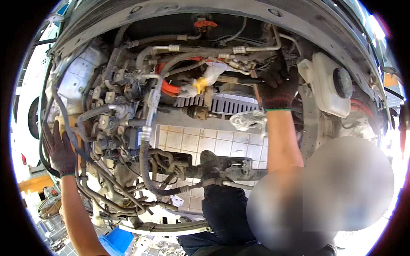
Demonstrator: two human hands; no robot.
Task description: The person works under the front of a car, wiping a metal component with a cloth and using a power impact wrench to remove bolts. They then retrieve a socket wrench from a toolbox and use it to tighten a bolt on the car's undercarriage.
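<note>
My left hand (62,152), in a dark knit glove, rests with spread fingers on the left edge of a car's open engine bay. Dark hoses (70,128) run right beside it. My right hand (279,91), in a matching glove with a green cuff, reaches into the back right of the bay. Its fingers blend into dark parts there, so their grip is unclear. Close by on its left are a brownish bar (230,80) and crumpled clear plastic (247,120). A white fluid tank (326,87) with a black cap stands to its right.
Orange cables (170,88) with a white-wrapped, yellow-marked end (200,84) lie mid-bay. Pipes and a thick hose (145,166) cross the bay. Tiled floor (200,141) shows through below. A dark trouser leg (224,209) stands at the front; a blue bin (117,240) sits lower left.
</note>
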